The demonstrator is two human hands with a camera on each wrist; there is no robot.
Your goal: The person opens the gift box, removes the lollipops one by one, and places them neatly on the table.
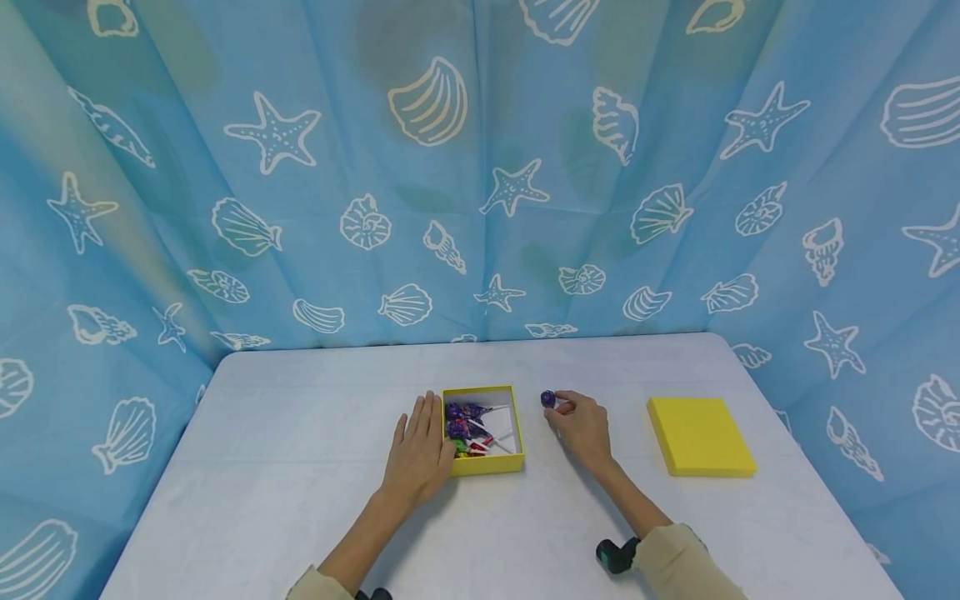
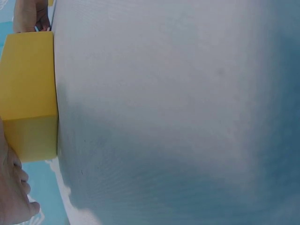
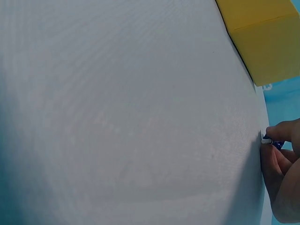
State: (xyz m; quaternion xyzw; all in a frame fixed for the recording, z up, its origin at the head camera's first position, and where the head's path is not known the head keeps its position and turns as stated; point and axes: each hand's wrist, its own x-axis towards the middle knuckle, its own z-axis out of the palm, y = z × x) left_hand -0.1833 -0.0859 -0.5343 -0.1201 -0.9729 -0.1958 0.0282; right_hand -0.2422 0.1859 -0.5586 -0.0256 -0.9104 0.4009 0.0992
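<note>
A yellow box (image 1: pixel 487 467) without its lid stands near the table's middle, its inside white. Several wrapped lollipops with white sticks lie in it, purple lollipops (image 1: pixel 459 427) at the left and a green and red one or more toward the front. Against the box's left side rests my left hand (image 1: pixel 418 454), fingers straight. To the right of the box my right hand (image 1: pixel 581 429) pinches a purple lollipop (image 1: pixel 548 399) between thumb and fingers; its white stick end (image 3: pixel 266 140) pokes out in the right wrist view. The left wrist view shows the box's outer walls (image 2: pixel 28 77) beside the left hand.
A yellow lid (image 1: pixel 701 437) lies on the white table (image 1: pixel 300 458) to the right of the right hand. Behind the table hangs a blue curtain (image 1: pixel 322 208) with shells and starfish. A dark device (image 1: pixel 617 556) is at the right wrist.
</note>
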